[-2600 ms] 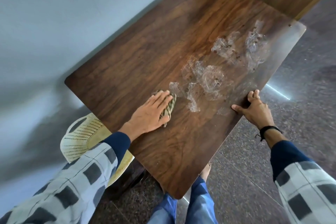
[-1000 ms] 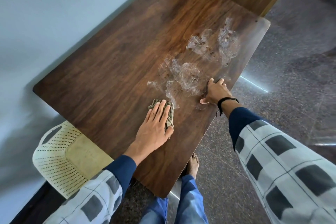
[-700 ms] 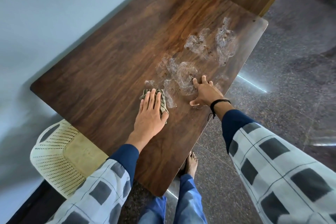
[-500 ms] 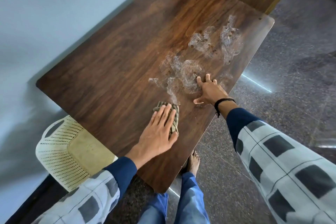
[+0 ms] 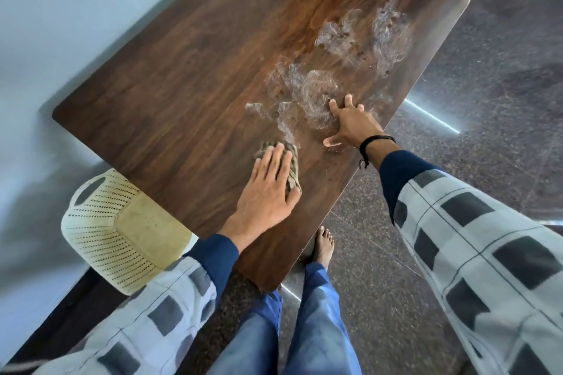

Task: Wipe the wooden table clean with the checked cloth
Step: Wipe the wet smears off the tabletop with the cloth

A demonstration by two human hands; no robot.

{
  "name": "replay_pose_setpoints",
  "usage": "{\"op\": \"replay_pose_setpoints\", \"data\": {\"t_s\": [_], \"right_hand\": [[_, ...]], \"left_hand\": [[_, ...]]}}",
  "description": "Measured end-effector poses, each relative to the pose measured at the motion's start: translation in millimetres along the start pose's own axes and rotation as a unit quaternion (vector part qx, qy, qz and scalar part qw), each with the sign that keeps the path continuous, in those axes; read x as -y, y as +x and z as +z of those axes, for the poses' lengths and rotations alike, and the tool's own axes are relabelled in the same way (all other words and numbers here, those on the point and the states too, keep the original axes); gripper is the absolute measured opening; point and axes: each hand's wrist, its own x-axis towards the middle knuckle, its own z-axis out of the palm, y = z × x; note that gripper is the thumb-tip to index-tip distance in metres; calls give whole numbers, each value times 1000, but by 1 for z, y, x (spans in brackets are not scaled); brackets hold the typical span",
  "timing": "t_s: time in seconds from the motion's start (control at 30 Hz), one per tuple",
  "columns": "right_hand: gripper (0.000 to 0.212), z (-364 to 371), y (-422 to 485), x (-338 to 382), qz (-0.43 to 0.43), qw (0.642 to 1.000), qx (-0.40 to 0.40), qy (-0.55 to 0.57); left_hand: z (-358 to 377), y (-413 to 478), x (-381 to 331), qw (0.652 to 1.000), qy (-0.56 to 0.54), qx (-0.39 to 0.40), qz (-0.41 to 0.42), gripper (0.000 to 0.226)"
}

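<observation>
The dark wooden table (image 5: 189, 76) runs diagonally away from me. Whitish smeared stains (image 5: 310, 91) with brown specks lie on its right half, and more stains (image 5: 387, 36) sit farther back. My left hand (image 5: 268, 189) presses flat on the bunched checked cloth (image 5: 291, 161), which pokes out under my fingers just below the nearest smear. My right hand (image 5: 350, 123) rests palm down, fingers spread, on the table near its right edge, its fingertips on the smear. It holds nothing.
A cream perforated plastic chair (image 5: 109, 228) stands tucked at the table's near-left side, against the pale wall (image 5: 76, 9). Speckled stone floor (image 5: 487, 100) lies to the right. My legs in blue trousers (image 5: 304, 329) and a bare foot (image 5: 324, 245) are at the near corner.
My left hand has slid the cloth back and forth below the smears. My right hand moved from the table's edge inward onto the top and now stays planted.
</observation>
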Motion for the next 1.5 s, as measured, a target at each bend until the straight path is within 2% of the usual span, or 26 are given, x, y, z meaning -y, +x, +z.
{"op": "replay_pose_setpoints", "data": {"t_s": [0.1,0.23,0.3,0.43,0.5,0.57,0.73,0.87,0.97,1.1,1.17,1.23,1.37,1.5], "right_hand": [[109,0,-1,2,-1,1000,-1,0],[109,-1,0,2,2,1000,2,6],[110,-3,-1,2,3,1000,4,9],[109,-3,-5,3,6,1000,5,10],[108,-5,-6,2,6,1000,4,4],[107,-6,-7,3,1,1000,5,-13],[106,-6,-7,5,-1,1000,0,-18],[108,-5,-5,3,0,1000,4,-9],[107,-3,-4,2,-1,1000,6,-3],[107,0,-3,1,-4,1000,-1,-4],[108,0,-3,0,-2,1000,-2,-5],[108,1,-2,-2,-2,1000,1,-7],[109,0,0,0,-2,1000,5,-2],[109,-1,0,3,4,1000,8,0]], "left_hand": [[8,-45,-10,989,34,44,140,76],[15,-64,-6,976,72,40,200,74],[12,-49,-1,981,64,28,179,71],[0,-7,-3,1000,15,1,5,71],[-1,3,-9,999,9,-7,-41,73],[3,-4,-16,1000,3,-6,-23,74],[18,-60,-30,994,15,34,103,75],[23,-59,-24,993,20,25,112,75],[16,-33,-18,997,11,11,77,73],[1,19,-9,998,-14,-26,-63,74],[-1,27,-12,995,-19,-29,-96,74],[3,13,-24,998,-18,-27,-62,73],[17,-40,-36,995,3,19,95,72],[19,-40,-21,987,27,21,159,72]]}}
